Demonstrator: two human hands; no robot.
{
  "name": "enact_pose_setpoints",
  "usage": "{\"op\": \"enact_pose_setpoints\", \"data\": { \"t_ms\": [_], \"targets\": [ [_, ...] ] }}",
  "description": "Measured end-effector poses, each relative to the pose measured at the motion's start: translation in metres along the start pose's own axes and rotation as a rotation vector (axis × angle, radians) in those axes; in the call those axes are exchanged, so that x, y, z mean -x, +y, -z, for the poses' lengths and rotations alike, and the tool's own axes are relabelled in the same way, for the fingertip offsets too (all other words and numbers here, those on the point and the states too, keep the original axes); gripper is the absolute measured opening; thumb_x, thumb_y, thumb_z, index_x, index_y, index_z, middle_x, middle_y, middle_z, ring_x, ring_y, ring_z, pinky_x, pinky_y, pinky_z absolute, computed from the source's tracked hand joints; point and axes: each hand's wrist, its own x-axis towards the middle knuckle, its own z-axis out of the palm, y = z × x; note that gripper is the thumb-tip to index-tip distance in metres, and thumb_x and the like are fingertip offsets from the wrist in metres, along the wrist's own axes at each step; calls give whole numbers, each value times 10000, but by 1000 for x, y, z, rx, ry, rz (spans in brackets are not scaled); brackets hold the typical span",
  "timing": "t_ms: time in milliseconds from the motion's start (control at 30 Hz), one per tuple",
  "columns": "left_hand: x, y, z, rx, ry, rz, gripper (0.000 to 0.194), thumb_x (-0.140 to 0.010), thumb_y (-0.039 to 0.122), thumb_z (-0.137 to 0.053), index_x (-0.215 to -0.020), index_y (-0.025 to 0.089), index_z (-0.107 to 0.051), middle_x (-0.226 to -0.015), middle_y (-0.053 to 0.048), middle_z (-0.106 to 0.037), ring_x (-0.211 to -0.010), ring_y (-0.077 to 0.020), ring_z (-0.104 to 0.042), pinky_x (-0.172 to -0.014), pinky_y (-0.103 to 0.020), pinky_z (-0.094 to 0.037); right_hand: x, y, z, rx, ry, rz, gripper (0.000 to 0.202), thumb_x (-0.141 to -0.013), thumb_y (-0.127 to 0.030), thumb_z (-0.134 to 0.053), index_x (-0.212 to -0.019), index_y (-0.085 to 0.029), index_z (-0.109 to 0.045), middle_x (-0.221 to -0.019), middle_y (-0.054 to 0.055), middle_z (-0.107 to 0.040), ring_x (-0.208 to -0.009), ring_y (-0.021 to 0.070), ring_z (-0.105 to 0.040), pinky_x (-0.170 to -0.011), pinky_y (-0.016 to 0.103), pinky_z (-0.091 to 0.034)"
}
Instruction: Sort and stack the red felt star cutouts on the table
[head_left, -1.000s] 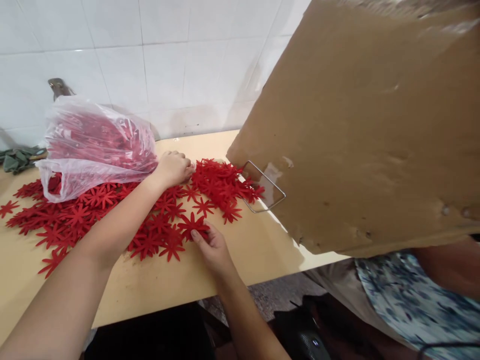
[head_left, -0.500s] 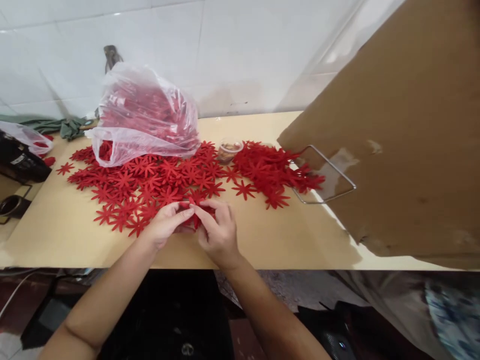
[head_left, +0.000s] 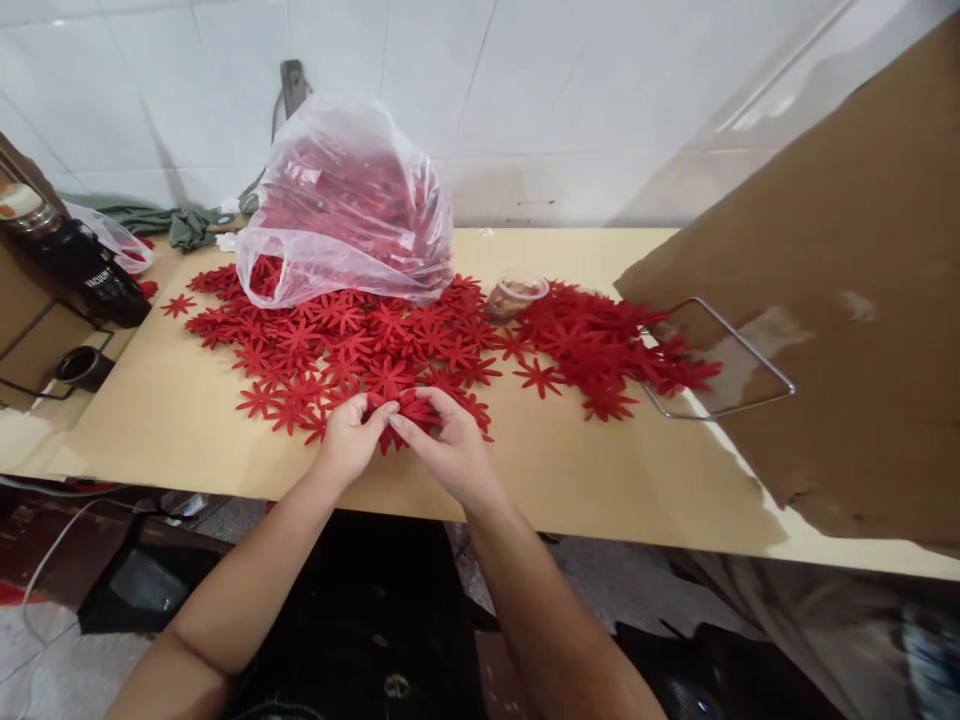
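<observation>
Near the table's front edge, my left hand (head_left: 351,437) and my right hand (head_left: 452,440) meet, thumb tips almost touching. Both are closed on a red flower-shaped piece (head_left: 414,407), whose petals show between the fingers. Just beyond them spreads a loose pile of red flower-shaped pieces (head_left: 345,330). A second pile (head_left: 585,335) lies to the right, some of it within a bent metal wire frame (head_left: 739,345). Between the piles stands a small clear tub (head_left: 519,292) with brownish contents.
Behind the left pile sits a clear plastic bag (head_left: 349,205) full of red pieces. A black flask (head_left: 90,265) and dark cup (head_left: 82,368) are at the left. A large cardboard sheet (head_left: 847,250) leans at the right.
The view has shifted left, so the scene sits farther right and the flask shows more fully. My hands remain together, with more red petals visible between them.
</observation>
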Motion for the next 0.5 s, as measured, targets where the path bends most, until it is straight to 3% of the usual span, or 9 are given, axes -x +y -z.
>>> {"op": "enact_pose_setpoints", "data": {
  "t_ms": [200, 367, 500],
  "targets": [
    [3, 2, 13, 124, -150, 72, 294, -613, 331, -693, -806, 134, -590, -705, -3, -609, -613, -88, -536, -566, -219, -430, -11, 14, -3, -155, 181, -32, 271, -622, -385, -710, -768, -196, -582, -761, 10, -651, -695, 133, -600, -710, 300, -511],
    [1, 3, 17, 98, -30, 73, 204, -649, 301, -663, -694, 142, -544, -517, 55, -512, -465, -47, -435, -508, -202, -373, -19, 13, 1, -213, 306, -51, 312, -617, -417, -694, -791, -206, -545, -735, 0, -615, -624, 125, -571, -583, 280, -509],
    [-2, 2, 17, 94, 9, 94, 199, -683, 311, -627, -704, 156, -504, -538, 53, -519, -497, -59, -465, -519, -206, -393, -24, 12, 6, -252, 361, -51, 330, -616, -418, -689, -802, -214, -508, -750, -9, -587, -596, 105, -546, -535, 248, -484]
  ]
}}
